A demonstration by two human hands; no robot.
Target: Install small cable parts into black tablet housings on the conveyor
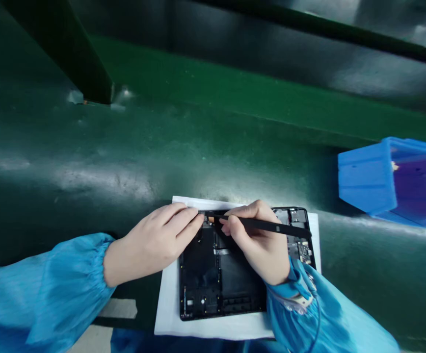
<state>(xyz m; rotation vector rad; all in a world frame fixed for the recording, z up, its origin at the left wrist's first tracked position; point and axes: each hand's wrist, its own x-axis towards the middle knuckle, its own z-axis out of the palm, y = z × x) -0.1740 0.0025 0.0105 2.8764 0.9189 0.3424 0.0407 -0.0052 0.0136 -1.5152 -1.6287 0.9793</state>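
Observation:
An opened black tablet [216, 274] lies on a white sheet [169, 304] on the green table, its inner parts facing up. My right hand [260, 245] is closed on a thin black tool [272, 226], held like a pen, with its tip at the tablet's top edge near a small orange connector. My left hand [161, 238] lies flat at the tablet's top left corner, fingers stretched out together and fingertips touching the spot by the tool's tip. Both arms wear blue sleeves, and a strap with a cord sits at my right wrist.
A blue plastic bin [393, 181] stands at the right on the green table [161, 147]. A dark green bar [69, 54] slants in from the upper left, and a dark rail crosses the top.

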